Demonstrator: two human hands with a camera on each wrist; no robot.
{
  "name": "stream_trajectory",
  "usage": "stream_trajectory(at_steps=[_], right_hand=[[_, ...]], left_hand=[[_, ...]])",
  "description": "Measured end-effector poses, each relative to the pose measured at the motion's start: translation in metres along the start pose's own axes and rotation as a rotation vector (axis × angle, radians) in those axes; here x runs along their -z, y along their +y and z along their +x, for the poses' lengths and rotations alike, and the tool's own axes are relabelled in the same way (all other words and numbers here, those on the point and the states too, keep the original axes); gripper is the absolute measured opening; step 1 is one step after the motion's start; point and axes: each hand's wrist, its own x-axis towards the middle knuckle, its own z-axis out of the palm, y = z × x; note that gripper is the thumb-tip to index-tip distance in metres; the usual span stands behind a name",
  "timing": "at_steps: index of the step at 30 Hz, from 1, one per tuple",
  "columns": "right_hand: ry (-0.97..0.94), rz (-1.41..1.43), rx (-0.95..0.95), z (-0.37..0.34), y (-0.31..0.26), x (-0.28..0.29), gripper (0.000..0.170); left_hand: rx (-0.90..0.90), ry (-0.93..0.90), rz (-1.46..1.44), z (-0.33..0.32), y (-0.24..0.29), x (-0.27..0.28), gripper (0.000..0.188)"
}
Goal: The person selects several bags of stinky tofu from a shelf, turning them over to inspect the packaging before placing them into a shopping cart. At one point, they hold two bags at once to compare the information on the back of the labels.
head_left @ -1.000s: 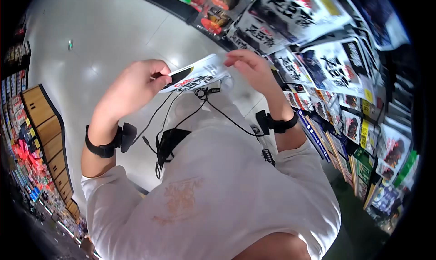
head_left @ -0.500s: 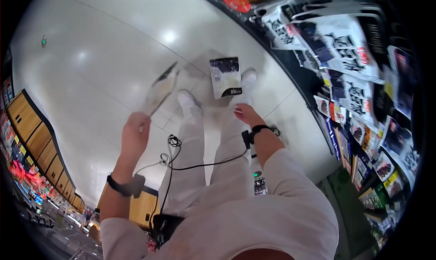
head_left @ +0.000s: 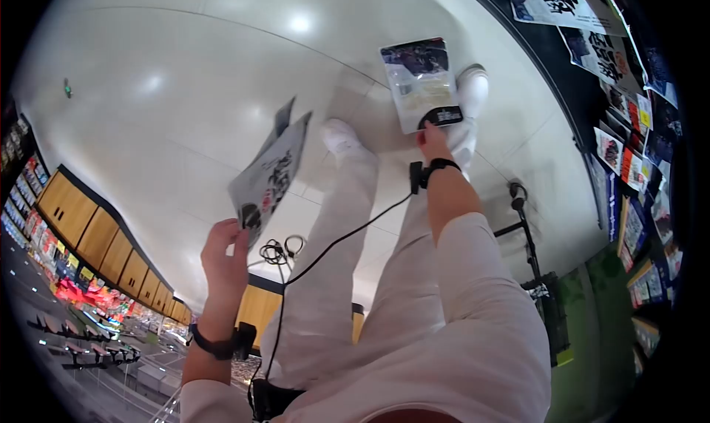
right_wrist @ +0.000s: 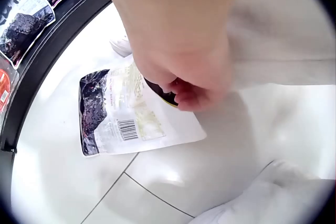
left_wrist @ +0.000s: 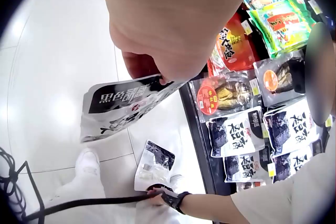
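My left hand [head_left: 225,256] pinches a white snack bag [head_left: 275,173] by its dark-banded end, and the bag stands out from the fingers above the floor. Behind it in the head view shows another grey-and-dark flap. The left wrist view shows the bag's black band and lettering, tilted below the hand. Down by my right foot is another white snack bag [head_left: 420,90], with a dark food picture at its far end and a barcode side facing up. My right hand [head_left: 434,143] pinches this bag's near edge, its fingertips partly hidden in the right wrist view.
To the right stands a shelf of packaged snacks [left_wrist: 236,132] with a dark edge [head_left: 518,46]. White shoes [head_left: 342,137] stand on the pale tiled floor [head_left: 200,68]. A black cable [head_left: 347,234] runs between the wrists. Wooden cabinets [head_left: 96,231] line the far left.
My right hand has come away from the left hand's bag and gone down to the bag by my foot. The left hand, still holding its bag, has lowered. The head view has shifted toward the feet.
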Motion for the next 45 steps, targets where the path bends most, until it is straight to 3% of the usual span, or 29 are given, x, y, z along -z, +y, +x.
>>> stream_trajectory(at_steps=[2, 3, 5, 7, 12, 13, 14, 15, 16, 17, 19, 23, 25, 27, 31, 33, 35, 39, 41, 43, 45], right_hand=[[0.091, -0.433, 0.259, -0.005, 0.0, -0.004, 0.028], [0.271, -0.793, 0.581, -0.006, 0.005, -0.002, 0.032], [0.187, -0.795, 0.85, -0.078, -0.009, -0.014, 0.033], [0.181, -0.865, 1.266, -0.152, -0.021, -0.024, 0.031], [-0.282, -0.844, 1.379, -0.386, -0.053, -0.024, 0.022], [-0.368, -0.877, 1.457, -0.426, -0.051, -0.024, 0.023], [-0.479, -0.862, 1.465, -0.466, -0.046, -0.023, 0.026], [-0.583, -0.895, 1.388, -0.512, -0.041, -0.022, 0.026], [-0.732, -0.859, 1.248, -0.552, -0.034, -0.024, 0.025], [-0.842, -0.828, 1.302, -0.587, -0.03, -0.026, 0.024], [-1.029, -0.697, 1.219, -0.657, -0.016, -0.03, 0.024], [-1.159, -0.633, 0.925, -0.748, -0.011, -0.025, 0.022], [-1.284, -0.663, 0.962, -0.774, -0.008, -0.025, 0.022], [-1.141, -0.775, 1.258, -0.792, -0.01, -0.03, 0.024], [-1.264, -0.724, 0.995, -0.842, -0.021, -0.02, 0.022], [-1.251, -0.758, 1.071, -0.856, -0.019, -0.012, 0.019], [-1.241, -0.778, 1.011, -0.874, -0.015, -0.005, 0.02], [-1.377, -0.77, 1.106, -0.872, -0.03, -0.013, 0.031], [-1.367, -0.799, 1.207, -0.869, -0.042, -0.016, 0.028], [-1.316, -0.615, 1.102, -0.87, -0.043, -0.019, 0.024], [-1.29, -0.645, 1.106, -0.858, -0.066, -0.03, 0.025]], left_hand=[[0.0, 0.033, 0.035, -0.001, 0.005, 0.004, 0.011], [0.029, 0.056, 0.029, -0.003, 0.009, 0.009, 0.011], [0.05, 0.111, -0.032, -0.008, 0.021, 0.019, 0.011], [0.079, 0.133, -0.155, -0.015, 0.037, 0.032, 0.01], [-0.256, 0.326, -0.277, -0.048, 0.08, 0.082, 0.011], [-0.266, 0.288, -0.202, -0.06, 0.093, 0.097, 0.01], [-0.236, 0.216, -0.147, -0.074, 0.1, 0.11, 0.008], [-0.373, 0.268, -0.188, -0.086, 0.109, 0.122, 0.009], [-0.308, 0.229, -0.127, -0.099, 0.113, 0.129, 0.012], [-0.336, 0.194, -0.179, -0.112, 0.122, 0.142, 0.012], [-0.393, 0.229, -0.213, -0.142, 0.14, 0.164, 0.01], [-0.384, 0.357, -0.24, -0.209, 0.177, 0.233, 0.01], [-0.38, 0.433, -0.195, -0.239, 0.188, 0.264, 0.012], [-0.368, 0.376, -0.059, -0.251, 0.195, 0.278, 0.014], [-0.409, 0.519, -0.142, -0.27, 0.207, 0.292, 0.016], [-0.424, 0.536, -0.094, -0.285, 0.213, 0.307, 0.016], [-0.436, 0.551, -0.045, -0.301, 0.224, 0.32, 0.015], [-0.427, 0.558, -0.108, -0.297, 0.234, 0.314, 0.013], [-0.486, 0.677, -0.114, -0.293, 0.239, 0.311, 0.013], [-0.478, 0.621, -0.06, -0.304, 0.251, 0.315, 0.017], [-0.502, 0.617, -0.038, -0.296, 0.264, 0.314, 0.018]])
